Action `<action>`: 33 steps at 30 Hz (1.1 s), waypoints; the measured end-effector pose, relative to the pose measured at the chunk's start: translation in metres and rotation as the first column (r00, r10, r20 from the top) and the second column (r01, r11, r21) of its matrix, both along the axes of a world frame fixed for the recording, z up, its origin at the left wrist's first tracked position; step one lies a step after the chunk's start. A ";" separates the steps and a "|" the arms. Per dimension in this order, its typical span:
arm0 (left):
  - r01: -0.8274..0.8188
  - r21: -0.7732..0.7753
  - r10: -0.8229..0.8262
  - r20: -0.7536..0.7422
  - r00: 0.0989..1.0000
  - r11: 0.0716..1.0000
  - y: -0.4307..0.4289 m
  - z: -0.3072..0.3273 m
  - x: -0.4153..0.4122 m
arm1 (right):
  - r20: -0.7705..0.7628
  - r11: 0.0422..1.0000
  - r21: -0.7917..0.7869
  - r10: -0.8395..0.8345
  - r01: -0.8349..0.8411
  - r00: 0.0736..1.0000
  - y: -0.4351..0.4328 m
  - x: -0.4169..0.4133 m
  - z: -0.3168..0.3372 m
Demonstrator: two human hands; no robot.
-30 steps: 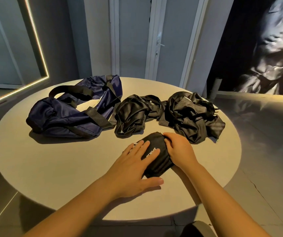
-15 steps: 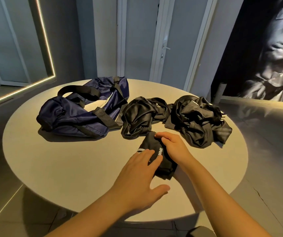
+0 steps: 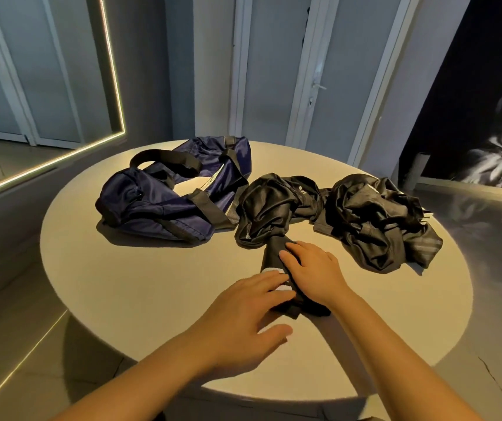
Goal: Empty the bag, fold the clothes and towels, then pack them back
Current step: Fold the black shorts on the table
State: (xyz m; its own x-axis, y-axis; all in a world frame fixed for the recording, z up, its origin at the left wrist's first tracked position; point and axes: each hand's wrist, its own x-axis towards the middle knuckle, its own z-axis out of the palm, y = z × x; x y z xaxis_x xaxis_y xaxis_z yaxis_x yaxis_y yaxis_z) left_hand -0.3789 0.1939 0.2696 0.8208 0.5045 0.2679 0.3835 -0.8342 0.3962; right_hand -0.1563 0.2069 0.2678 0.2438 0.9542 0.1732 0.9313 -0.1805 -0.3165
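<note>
Round beige table (image 3: 140, 284) bears a folded black cloth (image 3: 272, 253) under both hands. Left hand (image 3: 243, 320) presses it, fingers straight; right hand (image 3: 313, 273) rests flat on top.

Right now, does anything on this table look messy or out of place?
Yes. Two garments lie crumpled, unfolded: the middle garment beside the navy bag, the right garment beside it. Only the small black piece under the left hand and right hand looks folded.

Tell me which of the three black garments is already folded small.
The small black piece at the front, under the left hand and right hand. The middle heap and right heap lie crumpled.
</note>
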 end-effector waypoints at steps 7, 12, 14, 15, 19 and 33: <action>-0.562 0.360 0.543 0.164 0.824 0.744 0.123 0.024 -0.040 | -0.051 0.993 0.107 0.047 -0.041 0.998 -0.001 0.001 0.000; -0.596 0.348 0.685 -0.253 0.683 0.723 0.162 0.015 -0.051 | -0.056 0.992 0.123 0.008 -0.001 0.998 -0.002 0.003 -0.005; -0.526 0.373 0.633 -0.277 0.723 0.764 0.145 0.001 -0.053 | -0.071 0.991 0.136 -0.001 0.010 0.997 -0.002 0.004 -0.007; -0.509 0.380 0.618 -0.268 0.739 0.772 0.136 -0.003 -0.054 | -0.076 0.991 0.135 -0.005 0.015 0.997 -0.002 0.004 -0.008; -0.514 0.330 0.601 -0.272 0.752 0.792 0.089 -0.001 -0.060 | -0.058 0.989 0.147 0.016 -0.008 0.998 -0.006 0.007 -0.008; -0.345 0.312 0.446 -0.360 0.819 0.885 -0.031 0.021 -0.076 | 0.165 0.992 0.112 0.038 -0.057 0.986 -0.021 -0.025 0.024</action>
